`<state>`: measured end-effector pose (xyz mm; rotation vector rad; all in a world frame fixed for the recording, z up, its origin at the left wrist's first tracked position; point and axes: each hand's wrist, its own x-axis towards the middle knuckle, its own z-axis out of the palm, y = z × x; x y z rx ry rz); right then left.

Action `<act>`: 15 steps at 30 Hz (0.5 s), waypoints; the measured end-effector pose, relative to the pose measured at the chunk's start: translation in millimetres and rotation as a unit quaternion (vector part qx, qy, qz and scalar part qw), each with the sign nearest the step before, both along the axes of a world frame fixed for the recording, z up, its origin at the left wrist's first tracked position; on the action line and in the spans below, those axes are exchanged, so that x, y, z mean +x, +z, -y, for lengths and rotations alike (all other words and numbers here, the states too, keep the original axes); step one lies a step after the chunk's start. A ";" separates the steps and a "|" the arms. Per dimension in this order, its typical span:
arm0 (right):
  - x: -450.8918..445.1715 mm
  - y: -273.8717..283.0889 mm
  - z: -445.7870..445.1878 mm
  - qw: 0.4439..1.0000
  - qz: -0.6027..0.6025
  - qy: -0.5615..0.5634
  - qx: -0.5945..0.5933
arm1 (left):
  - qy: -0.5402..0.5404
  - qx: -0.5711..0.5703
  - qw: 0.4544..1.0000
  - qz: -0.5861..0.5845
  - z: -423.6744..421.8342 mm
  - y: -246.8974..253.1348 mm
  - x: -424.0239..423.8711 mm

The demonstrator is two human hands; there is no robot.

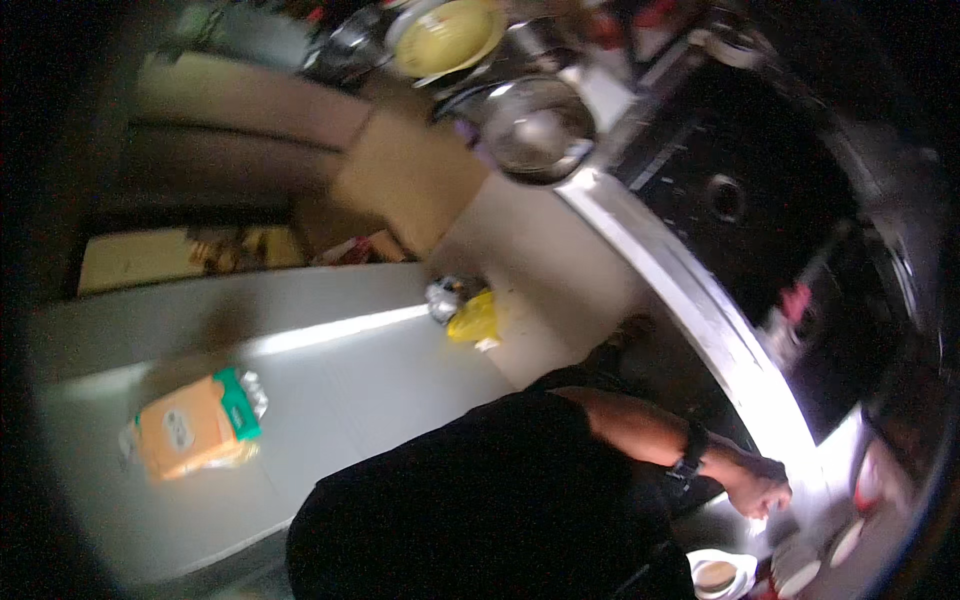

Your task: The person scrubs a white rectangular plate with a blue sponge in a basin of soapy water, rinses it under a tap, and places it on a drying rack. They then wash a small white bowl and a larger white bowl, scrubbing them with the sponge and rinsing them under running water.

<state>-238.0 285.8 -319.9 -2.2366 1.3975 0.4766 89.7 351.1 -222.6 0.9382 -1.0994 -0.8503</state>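
Note:
My left hand [761, 489] reaches over the bright edge of a metal-rimmed counter [784, 412] at the lower right. Its fingers are curled downwards, and blur and glare hide whether anything is between them. A black sleeve [487, 480] covers the upper arm, with a dark watch [686, 465] on the wrist. Just below the hand stands a white dish [720, 576] with something brown in it. Pale rounded objects [799, 577], too blurred to name, lie close by. My right hand is out of view.
A dark glossy cooktop or basin [757, 150] lies beyond the metal edge. A shiny metal pot [536, 131] and a yellow bowl [450, 37] stand at the top. On a pale surface lie an orange-and-green package [184, 431] and a yellow plastic bag [476, 319].

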 end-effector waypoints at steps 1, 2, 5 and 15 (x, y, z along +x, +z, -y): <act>-36.8 -1.3 -1.4 1.000 -0.002 -0.001 -0.005 | -0.087 -0.017 0.996 -0.033 5.0 -4.3 -9.7; -85.1 -9.9 -14.2 1.000 -0.009 0.001 -0.005 | -0.109 0.007 0.994 0.000 0.4 11.8 -7.2; -233.7 17.8 -65.7 0.993 -0.077 0.083 -0.030 | -0.104 -0.006 0.995 -0.011 -6.1 53.9 -8.4; -74.8 127.5 -91.8 0.828 0.332 -0.437 0.118 | -0.281 0.004 0.930 0.238 1.6 71.4 -88.7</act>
